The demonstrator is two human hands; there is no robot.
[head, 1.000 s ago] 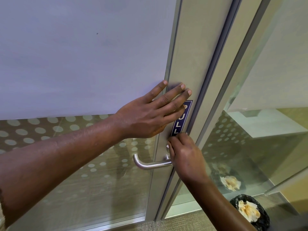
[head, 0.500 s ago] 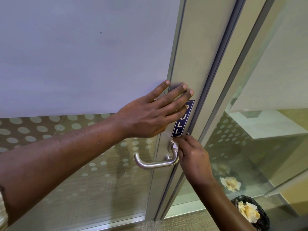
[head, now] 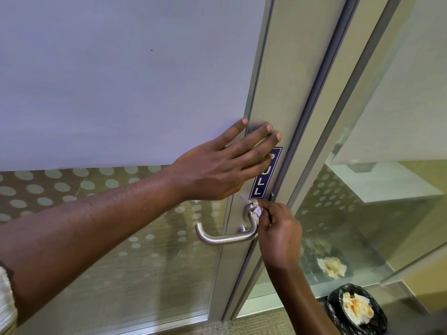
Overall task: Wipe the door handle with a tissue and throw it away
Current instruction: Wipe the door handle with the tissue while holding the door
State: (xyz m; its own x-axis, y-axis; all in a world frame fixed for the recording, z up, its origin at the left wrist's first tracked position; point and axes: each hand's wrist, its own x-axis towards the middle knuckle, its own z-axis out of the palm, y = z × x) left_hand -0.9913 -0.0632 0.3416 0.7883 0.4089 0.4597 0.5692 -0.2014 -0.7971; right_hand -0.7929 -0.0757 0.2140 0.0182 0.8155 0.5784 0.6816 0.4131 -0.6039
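A silver lever door handle [head: 225, 236] sticks out to the left from the grey metal door frame [head: 287, 81]. My right hand [head: 279, 234] pinches a small crumpled white tissue [head: 256, 211] against the handle's upper neck, just below a blue PULL sticker [head: 262, 183]. My left hand [head: 227, 165] lies flat on the door, fingers spread, above the handle and partly over the sticker. It holds nothing.
A black-lined bin [head: 338, 310] with crumpled tissues in it stands on the floor at the lower right. Its reflection shows in the glass side panel [head: 375, 213]. The door's glass is frosted above, dotted below.
My right hand has slid from covering the handle's base to its right side, and the tissue now shows at the neck. My left hand has stayed flat on the door.
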